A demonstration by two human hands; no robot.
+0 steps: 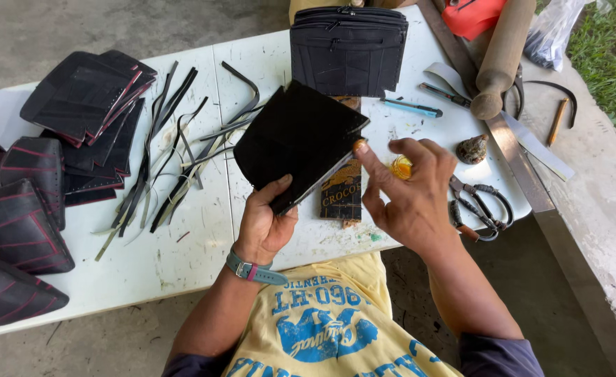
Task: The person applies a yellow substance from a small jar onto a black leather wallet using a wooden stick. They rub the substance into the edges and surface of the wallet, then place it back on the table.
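My left hand grips a flat black rubber panel by its lower edge and holds it tilted above the white table. My right hand reaches across with its forefinger pressed on the panel's right edge; the fingertip is smeared with amber glue. Just behind that hand sits a small open pot of yellow glue. Under the panel lies a dark patterned strip.
A black zipped bag stands at the far edge. Stacks of black panels and pouches with red stitching fill the left. Rubber strips, scissors, a blue cutter, a wooden roller and a metal ruler lie around.
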